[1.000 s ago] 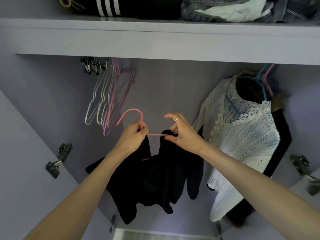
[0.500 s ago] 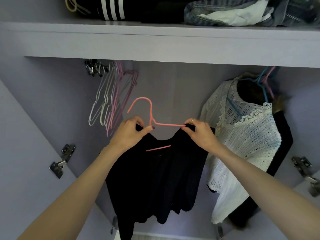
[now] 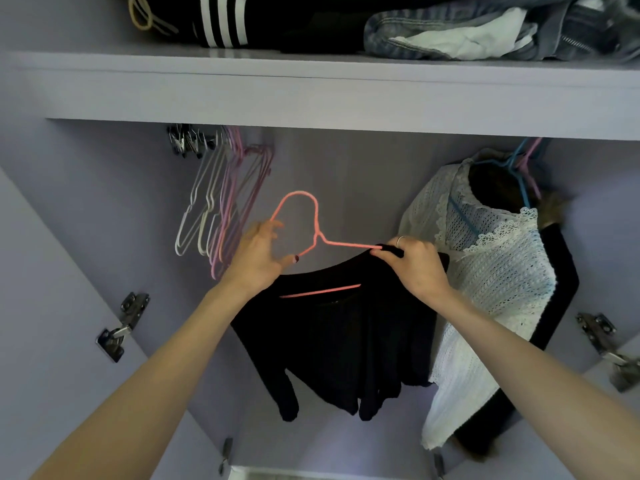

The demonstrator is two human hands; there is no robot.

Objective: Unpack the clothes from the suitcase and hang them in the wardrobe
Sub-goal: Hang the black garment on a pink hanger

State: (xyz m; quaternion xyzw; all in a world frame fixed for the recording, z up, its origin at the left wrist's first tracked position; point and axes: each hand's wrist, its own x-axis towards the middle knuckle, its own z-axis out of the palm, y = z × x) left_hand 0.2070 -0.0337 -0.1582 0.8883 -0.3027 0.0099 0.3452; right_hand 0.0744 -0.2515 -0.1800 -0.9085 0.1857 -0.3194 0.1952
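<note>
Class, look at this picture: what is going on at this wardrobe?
A person is putting a black top on a pink hanger inside the wardrobe. The right hand pinches the top's shoulder on the hanger's arm; the left hand is at the hanger's other side. The hanger is not yet on the rail. A white lace top hangs alongside.

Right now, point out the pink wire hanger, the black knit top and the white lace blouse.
pink wire hanger (image 3: 349, 243), head view, bare right arm.
black knit top (image 3: 339, 341), head view, front panel.
white lace blouse (image 3: 498, 271), head view, chest.

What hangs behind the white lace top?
Behind the white lace top hangs a black garment, its edge showing at right. The rest is covered; its hanger cannot be identified.
</note>
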